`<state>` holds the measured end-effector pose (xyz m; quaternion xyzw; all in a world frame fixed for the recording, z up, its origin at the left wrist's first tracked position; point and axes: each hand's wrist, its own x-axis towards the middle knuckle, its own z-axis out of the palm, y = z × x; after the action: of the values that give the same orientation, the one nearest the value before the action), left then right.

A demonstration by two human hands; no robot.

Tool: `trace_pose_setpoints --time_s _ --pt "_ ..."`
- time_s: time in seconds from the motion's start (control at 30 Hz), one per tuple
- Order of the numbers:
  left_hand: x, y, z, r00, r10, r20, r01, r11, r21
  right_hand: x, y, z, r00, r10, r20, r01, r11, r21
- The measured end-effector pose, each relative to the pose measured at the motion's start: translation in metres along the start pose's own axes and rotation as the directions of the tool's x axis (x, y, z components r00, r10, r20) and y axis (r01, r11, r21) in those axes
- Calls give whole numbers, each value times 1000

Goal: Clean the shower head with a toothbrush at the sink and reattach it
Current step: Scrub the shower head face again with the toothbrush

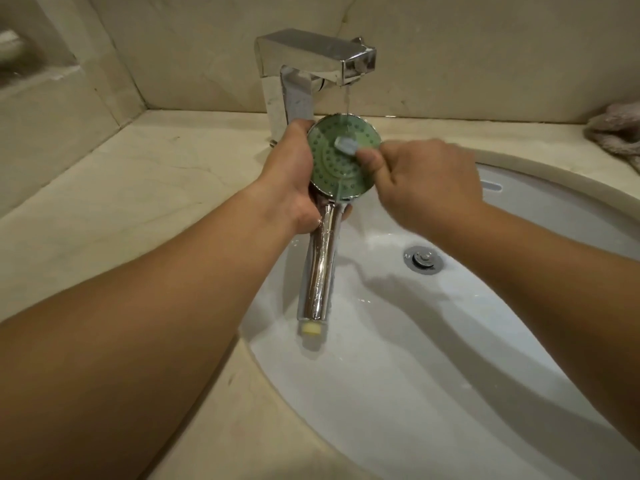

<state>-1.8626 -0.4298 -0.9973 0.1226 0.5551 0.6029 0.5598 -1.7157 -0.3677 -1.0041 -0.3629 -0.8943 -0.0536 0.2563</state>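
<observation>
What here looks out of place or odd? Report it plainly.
Little stands out. A crumpled cloth lies bunched at the counter's far right edge. Otherwise the left hand holds the shower head under the faucet's thin stream while the right hand scrubs with the toothbrush.

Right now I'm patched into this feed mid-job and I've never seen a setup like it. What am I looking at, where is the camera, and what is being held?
There is no machine here: a person works with two bare hands. The single picture comes from a camera on their head, looking down over a white sink set in a beige counter. The left hand grips a chrome shower head just below its green, nozzle-dotted face, which is turned up under a thin stream from the chrome faucet. The right hand's fingers pinch a toothbrush, its head against that face. A crumpled towel lies on the counter at far right.
</observation>
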Motion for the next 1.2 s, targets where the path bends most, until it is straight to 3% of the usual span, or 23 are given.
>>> trace_pose_setpoints --time_s 0.07,0.17,0.3,0.4,0.53,0.63,0.73,0.87,0.97,1.1,1.2 --pt "-1 1 0 1000 15 -19 -15 1000 -4 -3 -1 5 997 -75 16 75 997 -26" --pt "-1 2 0 1000 19 -22 -19 999 -26 -1 2 1 998 61 19 -62 996 57" --pt "0 2 -1 999 11 -30 -12 1000 -28 -8 0 9 998 -54 27 54 999 5" --pt "-1 3 0 999 -1 -44 -3 998 -71 -4 5 5 997 73 8 -73 994 76" --pt "-1 1 -1 998 -12 -64 9 999 -44 -11 3 12 999 -13 32 12 999 32" --pt "2 3 -2 998 -26 -63 22 997 -69 -7 7 9 996 91 17 -92 992 86" --pt "3 3 -2 998 -23 -56 20 998 -52 -11 3 13 999 9 43 -11 999 41" --pt "1 3 -1 999 -14 -49 11 998 -63 -6 9 5 992 127 25 -128 987 99" --pt "1 3 -1 998 -6 -55 4 999 -31 -12 4 12 998 -11 54 9 1000 26" --pt "2 3 0 999 -6 -32 4 998 -63 -4 4 6 998 53 25 -56 991 122" --pt "0 1 1 999 -7 -33 6 999 -39 -7 1 9 999 20 44 -26 988 153"
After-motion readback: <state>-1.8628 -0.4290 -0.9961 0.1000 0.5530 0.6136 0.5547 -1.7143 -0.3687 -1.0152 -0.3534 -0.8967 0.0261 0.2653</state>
